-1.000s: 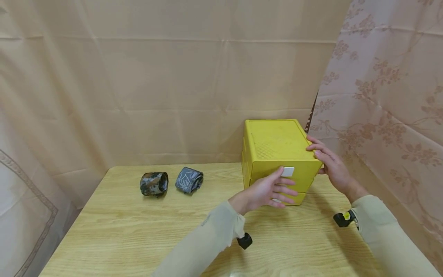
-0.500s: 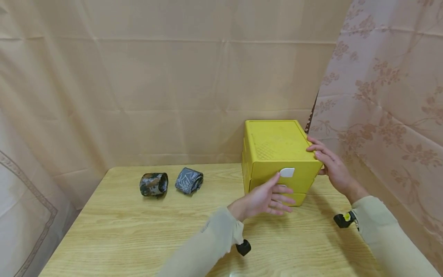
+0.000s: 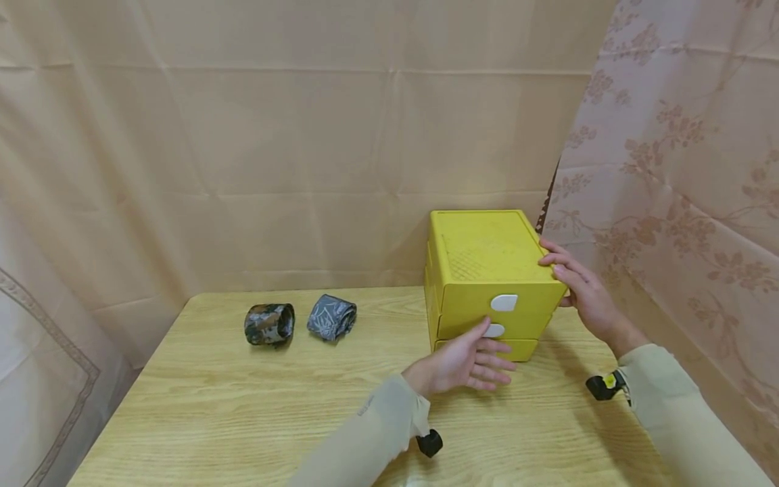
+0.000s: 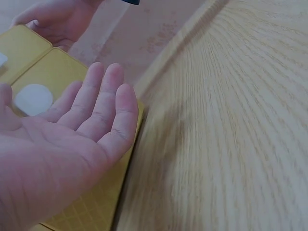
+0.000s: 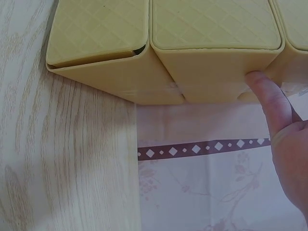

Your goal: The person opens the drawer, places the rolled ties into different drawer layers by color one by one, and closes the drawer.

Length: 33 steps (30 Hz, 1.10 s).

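Note:
A yellow drawer box (image 3: 487, 247) stands at the back right of the table, its drawer fronts facing me. White tabs mark the top drawer (image 3: 504, 302) and middle drawer (image 3: 496, 331). My left hand (image 3: 465, 362) is in front of the lower drawers with fingers spread and straight. Its thumb tip is at the middle tab; whether it touches, I cannot tell. In the left wrist view the palm of the left hand (image 4: 72, 134) holds nothing. My right hand (image 3: 587, 294) rests on the box's right side and top edge, a finger (image 5: 269, 98) pressing the side wall.
Two rolled pieces of patterned fabric, a camouflage roll (image 3: 270, 325) and a grey-blue roll (image 3: 332, 317), lie left of the box on the wooden table (image 3: 243, 412). A beige curtain (image 3: 304, 169) hangs close behind; a floral curtain (image 3: 688, 203) is at the right.
My left hand has moved down the box front, its thumb going from the top tab to the middle one. My right hand and the box stay in place.

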Available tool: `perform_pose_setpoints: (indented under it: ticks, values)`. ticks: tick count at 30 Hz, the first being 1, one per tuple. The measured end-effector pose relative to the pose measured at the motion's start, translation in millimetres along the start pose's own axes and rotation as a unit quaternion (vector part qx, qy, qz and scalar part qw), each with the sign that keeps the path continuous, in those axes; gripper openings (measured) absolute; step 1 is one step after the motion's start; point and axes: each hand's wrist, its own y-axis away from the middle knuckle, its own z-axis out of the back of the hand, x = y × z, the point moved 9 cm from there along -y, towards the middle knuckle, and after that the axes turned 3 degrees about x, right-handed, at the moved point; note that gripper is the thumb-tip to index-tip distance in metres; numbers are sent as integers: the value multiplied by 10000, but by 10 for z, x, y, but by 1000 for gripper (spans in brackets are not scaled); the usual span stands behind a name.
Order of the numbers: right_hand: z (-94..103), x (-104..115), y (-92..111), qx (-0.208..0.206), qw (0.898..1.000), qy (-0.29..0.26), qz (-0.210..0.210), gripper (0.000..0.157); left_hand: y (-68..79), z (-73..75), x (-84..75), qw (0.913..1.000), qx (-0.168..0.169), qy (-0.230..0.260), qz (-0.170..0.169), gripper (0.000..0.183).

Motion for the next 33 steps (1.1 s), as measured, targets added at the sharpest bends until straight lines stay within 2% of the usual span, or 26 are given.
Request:
perform_pose_setpoints:
  ticks: [5,11,19,33]
  values:
    - [20,10,-5,-8,10000,5,-32,33,-54,23,33,9999,-5,119,23,85]
    - [61,34,-75,-45,10000,-3,2,34,-110,35,-51,9999,-24,111,-90,82]
    - [42,0,-57,-13,10000,-84,-5,34,-96,-11,-55,9999,14,148,-37,79]
    - [15,-26,-6,14,10000,-52,-73,35,-67,3,-9,9997,-73,225,16,75]
